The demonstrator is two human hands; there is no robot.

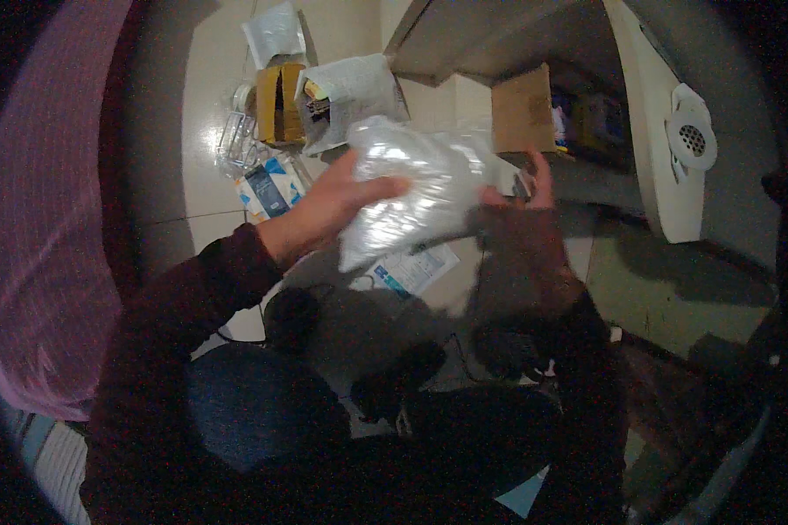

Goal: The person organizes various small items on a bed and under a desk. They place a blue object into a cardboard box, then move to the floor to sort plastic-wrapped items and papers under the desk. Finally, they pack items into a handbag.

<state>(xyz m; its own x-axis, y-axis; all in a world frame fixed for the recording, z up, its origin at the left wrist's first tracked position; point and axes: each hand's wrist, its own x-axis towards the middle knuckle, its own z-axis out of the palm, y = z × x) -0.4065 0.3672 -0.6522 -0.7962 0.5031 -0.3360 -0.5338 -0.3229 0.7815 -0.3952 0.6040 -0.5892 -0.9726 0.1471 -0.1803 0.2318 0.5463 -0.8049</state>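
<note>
A shiny package in clear bubble wrap (414, 197) is raised above the floor in front of me. My left hand (341, 197) grips its left side, the thumb lying across the front. At the package's right edge is my right hand (528, 203), blurred, with finger and thumb spread. Whether the right hand holds the wrap is unclear. A small pale and dark thing (520, 180) shows between those fingers, too blurred to name. Below the package, a white and blue printed packet (417, 269) lies on the floor, partly covered.
Behind stand a narrow cardboard box (281, 105), a bubble-wrapped parcel (361, 85) and a white plastic packet (274, 33). A blue and white printed box (272, 187) lies left. An open cardboard carton (522, 111) stands right, near a white panel (663, 131). Pink fabric (46, 197) hangs left.
</note>
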